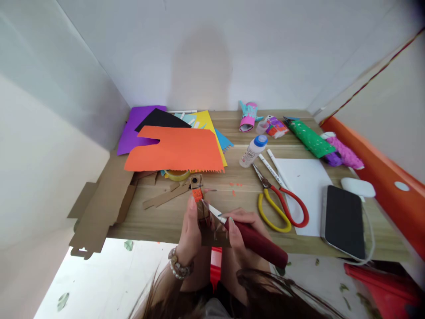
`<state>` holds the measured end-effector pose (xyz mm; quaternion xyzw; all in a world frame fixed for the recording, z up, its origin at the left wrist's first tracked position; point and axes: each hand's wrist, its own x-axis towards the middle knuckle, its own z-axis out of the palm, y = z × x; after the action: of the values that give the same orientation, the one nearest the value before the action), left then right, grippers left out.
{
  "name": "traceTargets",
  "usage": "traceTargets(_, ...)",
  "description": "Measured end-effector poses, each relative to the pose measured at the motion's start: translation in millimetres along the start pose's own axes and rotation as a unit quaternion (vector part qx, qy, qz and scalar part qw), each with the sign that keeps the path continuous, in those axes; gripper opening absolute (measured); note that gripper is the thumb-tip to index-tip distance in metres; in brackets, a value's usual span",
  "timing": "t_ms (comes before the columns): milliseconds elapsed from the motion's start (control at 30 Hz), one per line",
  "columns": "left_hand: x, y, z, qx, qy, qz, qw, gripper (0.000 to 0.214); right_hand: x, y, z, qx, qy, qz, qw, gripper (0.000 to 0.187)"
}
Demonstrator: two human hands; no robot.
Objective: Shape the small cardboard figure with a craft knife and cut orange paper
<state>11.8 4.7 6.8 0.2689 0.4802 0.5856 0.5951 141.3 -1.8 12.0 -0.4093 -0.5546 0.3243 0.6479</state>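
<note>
The left hand [191, 226] pinches a small brown cardboard piece [195, 178] at the near edge of the counter [169, 219], its thumb pressed against the side by an orange patch [197, 195]. The piece lies just to the right of that thumb and extends beyond it, so its far end, marked with a dark many-sided spot, stands clear of the fingers. The near end runs down between the two hands, where shadow makes its outline hard to read.

The right hand [244, 226] is closed around a knife [259, 243] with a dark red handle, thumb along the top side and fingers wrapped over it. The handle points toward the lower right, while the pale blade slants up and left out of the grip. Its tip is at the piece, just below the orange patch and close to the left thumb; whether it presses into the cardboard cannot be made out.

Beyond the left hand, a flat cardboard strip [168, 197] lies to the left of the piece, and a tape roll [177, 176] shows partly under an orange sheet [179, 148] with a jagged near edge. Small orange scraps [233, 192] are scattered to the right of the piece. Scissors [265, 182] with one yellow and one red handle loop lie beyond the right hand, near a blue-capped bottle [253, 151].
</note>
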Motion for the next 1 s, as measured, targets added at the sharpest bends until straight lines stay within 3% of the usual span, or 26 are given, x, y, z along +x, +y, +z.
traceTargets(100,0.0,0.6,0.2,0.022,-0.016,0.036,0.999,0.052,-0.5,-0.2,0.8,0.000,0.012,-0.002,1.000,0.020)
traceTargets(567,1.0,1.1,1.2,0.021,-0.005,0.033,0.999,0.052,-4.9,-1.1,1.9,0.011,0.015,0.036,0.999,0.016)
traceTargets(1000,0.9,2.0,1.3,0.021,0.014,0.025,0.999,0.052,1.5,-6.5,4.8,0.004,0.026,-0.001,1.000,0.018)
